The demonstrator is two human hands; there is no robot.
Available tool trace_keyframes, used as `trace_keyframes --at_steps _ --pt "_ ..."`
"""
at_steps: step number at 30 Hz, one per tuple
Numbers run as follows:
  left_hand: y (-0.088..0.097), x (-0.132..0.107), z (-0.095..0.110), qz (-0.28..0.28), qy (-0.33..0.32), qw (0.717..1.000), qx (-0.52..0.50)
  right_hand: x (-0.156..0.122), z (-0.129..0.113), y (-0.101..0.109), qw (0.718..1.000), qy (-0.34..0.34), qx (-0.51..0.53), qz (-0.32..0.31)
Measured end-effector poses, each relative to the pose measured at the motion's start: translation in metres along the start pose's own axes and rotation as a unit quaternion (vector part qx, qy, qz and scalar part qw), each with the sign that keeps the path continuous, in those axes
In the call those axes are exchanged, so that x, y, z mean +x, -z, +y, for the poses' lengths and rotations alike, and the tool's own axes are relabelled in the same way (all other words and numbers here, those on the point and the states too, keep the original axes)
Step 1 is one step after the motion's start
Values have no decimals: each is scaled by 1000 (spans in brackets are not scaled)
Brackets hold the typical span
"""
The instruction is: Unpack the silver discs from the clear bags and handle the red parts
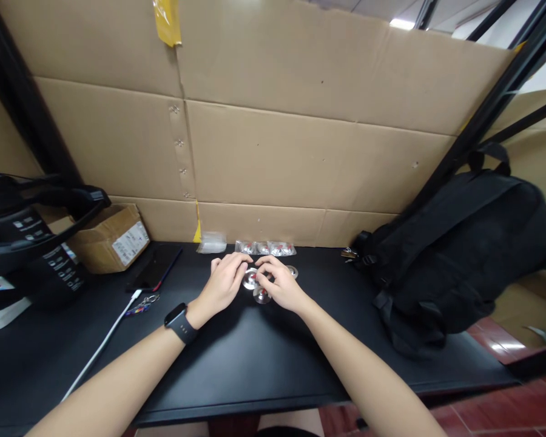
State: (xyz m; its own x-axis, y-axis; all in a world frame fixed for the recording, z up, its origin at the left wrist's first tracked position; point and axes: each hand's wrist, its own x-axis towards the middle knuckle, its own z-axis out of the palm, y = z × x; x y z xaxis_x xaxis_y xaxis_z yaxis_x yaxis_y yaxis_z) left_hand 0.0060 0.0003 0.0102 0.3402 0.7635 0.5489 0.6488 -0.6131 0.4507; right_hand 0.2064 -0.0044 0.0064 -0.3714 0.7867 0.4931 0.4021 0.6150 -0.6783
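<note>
Small round metal discs with red centres lie between my hands on the black desk top (250,370). One shiny disc (249,279) is at the fingertips of both hands. My left hand (225,279), with a dark watch (181,321) on its wrist, curls its thumb and fingers at the disc's left edge. From the other side, my right hand (279,284) bends over it, thumb near the red centre. A second disc (262,295) sits just below, and another disc (293,272) shows partly behind my right hand. The fingers hide part of the grip.
Several wrapped discs (277,248) line the cardboard wall, beside clear plastic bags (212,243). To the left are a phone (155,267), a white cable (102,346), keys (148,300), a cardboard box (113,240) and a large black container (31,243). A black backpack (468,249) fills the right.
</note>
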Motion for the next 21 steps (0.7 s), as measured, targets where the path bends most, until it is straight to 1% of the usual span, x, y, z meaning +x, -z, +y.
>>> trace_keyframes --at_steps 5,9,12,14,16,19,21 --pt "1 0 -2 -57 -44 997 -3 1 4 -1 1000 -10 5 -1" --pt "-1 0 -7 -72 -60 996 13 2 3 3 1000 0 6 -27" --pt "-1 0 -12 -79 -47 995 45 1 4 12 995 18 -78 -63" --pt "-1 1 -15 -82 -30 994 66 0 6 19 982 11 -154 -105" --pt "0 1 -16 -83 -9 993 80 -1 8 24 967 -1 -202 -153" --pt "1 1 -15 -84 16 993 85 -1 10 26 956 -10 -223 -192" --pt "2 1 -14 -88 30 993 74 -1 10 25 955 -21 -226 -190"
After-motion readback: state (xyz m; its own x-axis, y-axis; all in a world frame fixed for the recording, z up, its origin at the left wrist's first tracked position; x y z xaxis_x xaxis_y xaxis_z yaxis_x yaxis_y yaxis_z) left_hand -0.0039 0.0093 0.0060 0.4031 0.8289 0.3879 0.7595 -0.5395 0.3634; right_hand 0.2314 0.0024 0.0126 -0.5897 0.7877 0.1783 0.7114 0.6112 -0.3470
